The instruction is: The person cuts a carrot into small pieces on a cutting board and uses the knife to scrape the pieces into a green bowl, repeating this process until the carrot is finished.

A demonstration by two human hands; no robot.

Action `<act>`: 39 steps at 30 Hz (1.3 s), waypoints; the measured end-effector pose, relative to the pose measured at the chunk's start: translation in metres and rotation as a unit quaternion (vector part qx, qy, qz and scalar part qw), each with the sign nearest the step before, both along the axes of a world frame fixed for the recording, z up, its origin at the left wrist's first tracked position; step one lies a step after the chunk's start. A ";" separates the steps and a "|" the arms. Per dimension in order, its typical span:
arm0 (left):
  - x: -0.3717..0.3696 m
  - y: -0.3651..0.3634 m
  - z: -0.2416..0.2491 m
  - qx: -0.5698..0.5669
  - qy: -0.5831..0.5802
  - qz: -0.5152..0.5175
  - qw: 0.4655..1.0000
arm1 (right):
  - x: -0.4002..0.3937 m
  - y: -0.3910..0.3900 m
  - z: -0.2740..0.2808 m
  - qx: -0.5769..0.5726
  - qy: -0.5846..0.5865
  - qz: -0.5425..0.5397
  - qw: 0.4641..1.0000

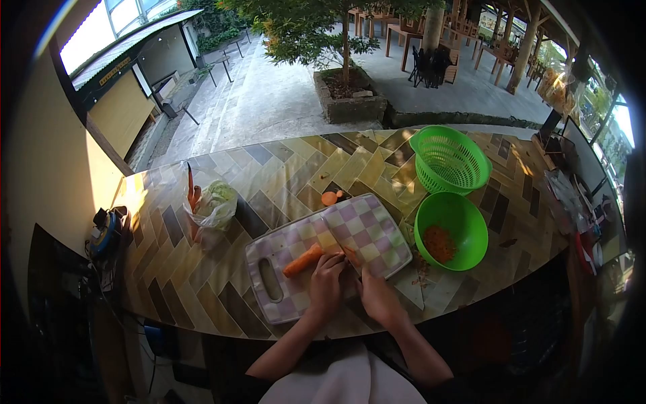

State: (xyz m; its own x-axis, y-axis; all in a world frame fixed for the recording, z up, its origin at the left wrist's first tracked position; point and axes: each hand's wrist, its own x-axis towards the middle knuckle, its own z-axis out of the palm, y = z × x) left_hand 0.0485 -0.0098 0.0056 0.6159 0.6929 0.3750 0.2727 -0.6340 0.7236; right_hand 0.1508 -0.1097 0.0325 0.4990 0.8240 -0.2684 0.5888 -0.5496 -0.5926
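Observation:
On the checkered cutting board point(370, 225), a peeled carrot point(303, 260) lies just left of my left hand point(327, 286). That hand's fingers are curled and pressed down on a carrot piece, mostly hidden beneath them. Cut orange carrot point(352, 256) shows just past the fingertips. My right hand point(379, 299) grips a knife point(334, 232); its handle is covered by the fingers and its blade points away from me across the board. To the right, a green bowl point(474, 232) holds small chopped orange bits point(439, 244).
Behind the bowl stands a green colander point(449, 158). Orange round pieces point(330, 198) lie at the board's far edge. A plastic bag point(214, 205) with leafy greens and carrots is on the left of the patterned table point(269, 178). Scraps lie between board and bowl.

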 end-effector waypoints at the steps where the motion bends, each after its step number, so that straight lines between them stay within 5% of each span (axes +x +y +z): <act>1: 0.001 -0.001 -0.001 0.004 -0.003 0.000 1.000 | -0.001 -0.001 0.004 0.003 -0.007 0.000 1.000; 11: -0.007 0.008 -0.012 0.039 -0.021 -0.032 0.999 | 0.016 -0.018 0.000 0.124 0.046 0.033 0.991; 27: -0.004 0.009 -0.010 0.013 -0.029 -0.028 0.999 | 0.001 -0.014 0.012 -0.009 0.052 0.023 0.998; 39: -0.008 0.009 -0.018 0.031 -0.024 -0.039 0.998 | -0.018 -0.008 -0.001 0.054 -0.051 -0.023 0.997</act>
State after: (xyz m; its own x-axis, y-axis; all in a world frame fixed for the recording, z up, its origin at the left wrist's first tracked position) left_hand 0.0401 -0.0009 -0.0122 0.6470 0.6177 0.4471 0.1861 -0.6965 0.6930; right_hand 0.1331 -0.1181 0.0318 0.5572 0.8210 -0.1245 0.6252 -0.5134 -0.5878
